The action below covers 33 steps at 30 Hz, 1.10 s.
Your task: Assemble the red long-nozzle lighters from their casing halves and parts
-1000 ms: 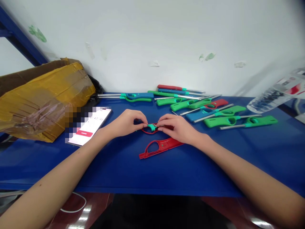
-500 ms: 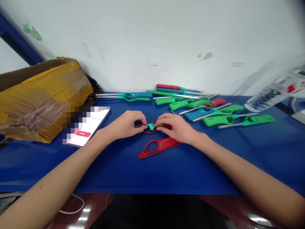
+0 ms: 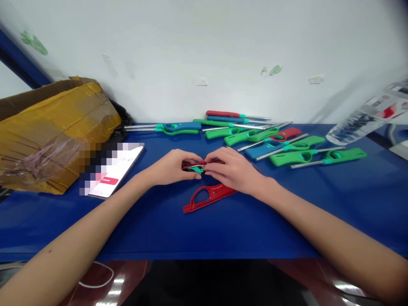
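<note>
My left hand (image 3: 170, 167) and my right hand (image 3: 231, 171) meet over the middle of the blue table (image 3: 191, 229). Both pinch a red lighter half-shell with a teal trigger (image 3: 195, 167), lifted a little off the table. The fingers of both hands are curled round it and hide most of it. A second red half-shell (image 3: 207, 196) lies flat on the table just in front of my right hand, untouched.
Several long-nosed lighters (image 3: 280, 146) in green, blue and red lie in a loose pile at the back right. A phone (image 3: 116, 170) lies left of my hands, beside a taped cardboard box (image 3: 47, 131). A plastic bottle (image 3: 366, 119) lies at the far right.
The red shell with the teal trigger has tilted up and my hands have closed in round it. The head camera has drifted slightly, shifting everything left and up.
</note>
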Each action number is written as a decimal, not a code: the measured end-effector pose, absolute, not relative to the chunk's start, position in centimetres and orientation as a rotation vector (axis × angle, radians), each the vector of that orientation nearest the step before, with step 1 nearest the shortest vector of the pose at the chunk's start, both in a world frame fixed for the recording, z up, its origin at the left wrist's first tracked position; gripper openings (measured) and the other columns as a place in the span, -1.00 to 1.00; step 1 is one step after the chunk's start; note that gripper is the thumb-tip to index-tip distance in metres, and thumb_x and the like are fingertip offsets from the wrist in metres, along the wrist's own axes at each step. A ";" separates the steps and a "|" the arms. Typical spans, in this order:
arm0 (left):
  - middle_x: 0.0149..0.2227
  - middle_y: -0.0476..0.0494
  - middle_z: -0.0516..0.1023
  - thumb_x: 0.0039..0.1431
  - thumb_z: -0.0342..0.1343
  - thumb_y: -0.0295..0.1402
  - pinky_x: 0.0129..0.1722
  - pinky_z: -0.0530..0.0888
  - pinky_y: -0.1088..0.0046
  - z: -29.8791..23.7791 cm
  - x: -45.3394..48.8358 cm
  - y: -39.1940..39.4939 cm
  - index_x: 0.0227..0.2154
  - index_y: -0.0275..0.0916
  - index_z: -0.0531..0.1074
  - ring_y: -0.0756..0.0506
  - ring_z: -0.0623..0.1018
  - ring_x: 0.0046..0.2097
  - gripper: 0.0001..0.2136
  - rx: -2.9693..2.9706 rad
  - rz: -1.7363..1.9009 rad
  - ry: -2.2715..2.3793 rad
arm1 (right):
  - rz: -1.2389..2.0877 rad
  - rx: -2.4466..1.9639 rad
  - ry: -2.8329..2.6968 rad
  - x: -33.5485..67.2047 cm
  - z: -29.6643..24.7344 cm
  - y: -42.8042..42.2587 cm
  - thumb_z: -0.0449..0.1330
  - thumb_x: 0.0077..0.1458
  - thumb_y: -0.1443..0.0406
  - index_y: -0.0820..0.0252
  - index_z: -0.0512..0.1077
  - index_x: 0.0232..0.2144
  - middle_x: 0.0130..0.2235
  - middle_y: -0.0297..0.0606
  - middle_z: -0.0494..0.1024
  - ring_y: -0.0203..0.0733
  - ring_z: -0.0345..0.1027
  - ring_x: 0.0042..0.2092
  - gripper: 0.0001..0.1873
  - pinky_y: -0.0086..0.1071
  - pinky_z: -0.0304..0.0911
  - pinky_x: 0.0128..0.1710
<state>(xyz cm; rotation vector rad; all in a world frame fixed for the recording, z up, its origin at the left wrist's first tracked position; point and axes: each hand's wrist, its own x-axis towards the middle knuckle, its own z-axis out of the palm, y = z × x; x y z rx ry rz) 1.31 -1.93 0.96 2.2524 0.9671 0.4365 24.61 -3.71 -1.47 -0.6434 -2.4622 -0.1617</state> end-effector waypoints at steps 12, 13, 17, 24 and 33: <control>-0.25 -0.06 0.64 0.13 0.22 -0.24 -0.33 0.43 0.46 1.0 1.1 -2.4 -0.14 -0.21 0.56 -0.06 0.56 -0.30 -0.74 2.356 0.451 0.923 | 0.003 -0.857 -2.447 25.0 -1.5 -4.0 0.18 0.23 0.19 0.19 0.48 -0.07 -0.23 -0.19 0.61 -0.13 0.48 -0.25 -0.72 -0.31 0.31 -0.27; -0.25 -0.06 0.64 0.13 0.22 -0.25 -0.32 0.43 0.46 0.9 1.1 -2.3 -0.14 -0.21 0.56 -0.06 0.56 -0.30 -0.74 2.339 0.459 0.926 | 0.073 -0.876 -2.459 25.0 -1.5 -4.0 0.17 0.24 0.20 0.17 0.48 -0.07 -0.25 -0.21 0.60 -0.16 0.47 -0.27 -0.74 -0.35 0.29 -0.30; -0.25 -0.04 0.64 0.10 0.24 -0.25 -0.29 0.45 0.46 0.9 1.3 -2.2 -0.17 -0.21 0.56 -0.06 0.57 -0.28 -0.75 2.265 0.474 0.947 | 0.251 -0.880 -2.480 25.1 -1.0 -4.0 0.14 0.27 0.22 0.14 0.49 -0.09 -0.26 -0.24 0.56 -0.23 0.42 -0.30 -0.78 -0.41 0.25 -0.32; -0.22 -0.07 0.64 0.12 0.23 -0.23 -0.26 0.45 0.46 1.0 1.4 -2.3 -0.14 -0.24 0.55 -0.07 0.57 -0.25 -0.72 2.212 0.463 0.937 | 0.344 -0.901 -2.494 25.0 -0.5 -3.9 0.13 0.28 0.21 0.15 0.50 -0.16 -0.30 -0.25 0.53 -0.23 0.38 -0.31 -0.79 -0.41 0.20 -0.30; -0.26 -0.06 0.64 0.09 0.27 -0.22 -0.29 0.42 0.45 1.6 1.3 -2.1 -0.16 -0.23 0.58 -0.06 0.54 -0.28 -0.72 2.219 0.387 0.957 | 0.469 -0.863 -2.489 25.0 -0.2 -3.8 0.15 0.27 0.25 0.16 0.49 -0.09 -0.27 -0.23 0.56 -0.21 0.40 -0.28 -0.79 -0.41 0.21 -0.27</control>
